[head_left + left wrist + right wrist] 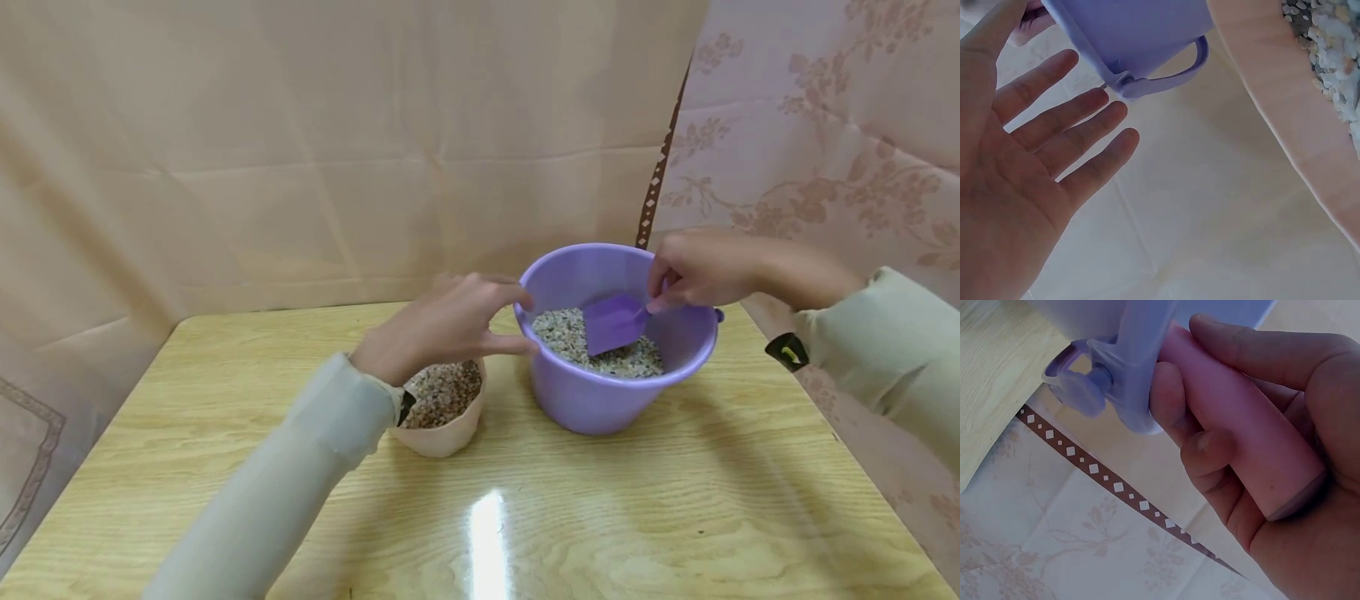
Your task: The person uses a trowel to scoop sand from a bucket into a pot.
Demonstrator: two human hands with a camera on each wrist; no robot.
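The tabletop (675,517) is made of pale yellow wood and fills the lower half of the head view. A bright spot of light shines on it at the bottom middle. Behind it hangs a plain tan cloth (300,150), and a pink cloth with flowers (825,125) hangs at the upper right.

A purple bucket (600,400) stands on the tabletop, a little right of the middle of the frame. It has small mixed pebbles (562,333) in the bottom. To its left, near it, sits a small cream pot (442,433), which also has pebbles in it. The left arm hides part of the pot.

The right hand (701,271) is over the right rim of the bucket. Its fingers are curled around the pink handle (1241,431) of a little shovel. In the head view the purple shovel blade (615,323) is inside the bucket, and its tip rests on the pebbles.

The left hand (442,325) is at the left side of the bucket, above the cream pot. In the left wrist view the fingers (1072,119) are straight and spread, and the hand holds nothing. Their tips are just beside the bucket's wall, close to the knob where the bucket's thin handle (1179,69) joins. I cannot tell if they touch it.
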